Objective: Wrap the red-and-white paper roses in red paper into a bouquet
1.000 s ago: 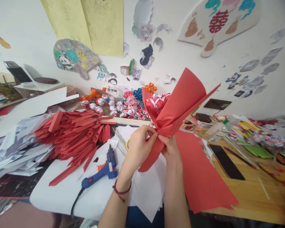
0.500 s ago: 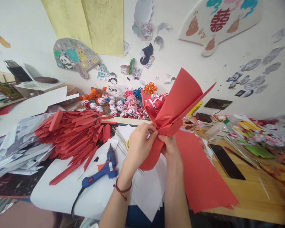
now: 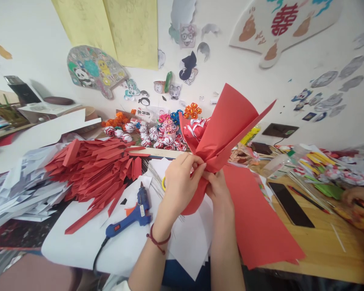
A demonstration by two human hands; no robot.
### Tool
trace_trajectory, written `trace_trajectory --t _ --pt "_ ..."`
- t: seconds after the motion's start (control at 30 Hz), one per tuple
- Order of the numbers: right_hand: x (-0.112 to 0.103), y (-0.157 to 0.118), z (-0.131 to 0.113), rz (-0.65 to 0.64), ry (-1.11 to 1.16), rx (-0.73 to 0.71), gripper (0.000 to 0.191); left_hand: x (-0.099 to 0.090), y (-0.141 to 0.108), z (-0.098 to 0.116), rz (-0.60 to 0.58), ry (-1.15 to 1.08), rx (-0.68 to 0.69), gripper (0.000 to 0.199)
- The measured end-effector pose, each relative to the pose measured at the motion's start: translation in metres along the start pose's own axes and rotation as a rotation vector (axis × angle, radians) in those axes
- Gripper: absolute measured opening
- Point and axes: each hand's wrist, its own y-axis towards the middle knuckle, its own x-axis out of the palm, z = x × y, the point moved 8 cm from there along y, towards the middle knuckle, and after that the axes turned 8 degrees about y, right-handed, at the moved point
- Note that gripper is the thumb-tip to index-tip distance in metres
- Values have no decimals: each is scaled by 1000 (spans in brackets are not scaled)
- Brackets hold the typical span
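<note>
A bouquet of red-and-white paper flowers (image 3: 196,128) is wrapped in red paper (image 3: 230,117), tilted with its wide top up and to the right. My left hand (image 3: 183,180) pinches the gathered waist of the wrapping from the left. From below right, my right hand (image 3: 216,186) grips the same waist, its fingertips partly hidden by the paper folds. The lower flap of the wrapping hangs between my hands. Under it lie white sheets (image 3: 189,246) and thin wires (image 3: 159,184).
A blue glue gun (image 3: 132,218) lies on white paper at the left, beside heaps of red strips (image 3: 94,169) and white strips (image 3: 24,186). Red sheets (image 3: 257,226) and a phone (image 3: 291,204) lie at the right. Paper flowers (image 3: 166,139) line the wall. Another person's hand (image 3: 358,196) shows far right.
Both hands keep their grip on the waist of the wrapping. The paper's top has shifted slightly left, and the left fingers have closed further over the folds. The other person's hand shows more.
</note>
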Motion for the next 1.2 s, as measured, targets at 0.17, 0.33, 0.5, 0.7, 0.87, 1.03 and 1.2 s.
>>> trace_trajectory --t 0.17,0.33,0.5,0.7,0.87,1.03,1.2 --pt "-5 1 2 14 22 -13 27 2 -1 -5 -16 4 -56 6" --pt "-4 1 3 11 52 -8 32 5 0 -8 14 -27 -74 6" --pt "-2 0 3 -5 47 -2 33 6 1 -10 32 -52 -63 5" --pt "-1 -1 5 -16 57 0 28 5 2 -12 42 -96 -4 7" --pt "-3 0 7 -4 62 2 31 5 2 -14 50 -90 -33 10" --pt "-2 -2 4 -2 39 12 36 4 1 -17 61 -101 -74 12" --pt "4 -5 1 -67 21 13 32 3 1 -16 63 -105 -70 13"
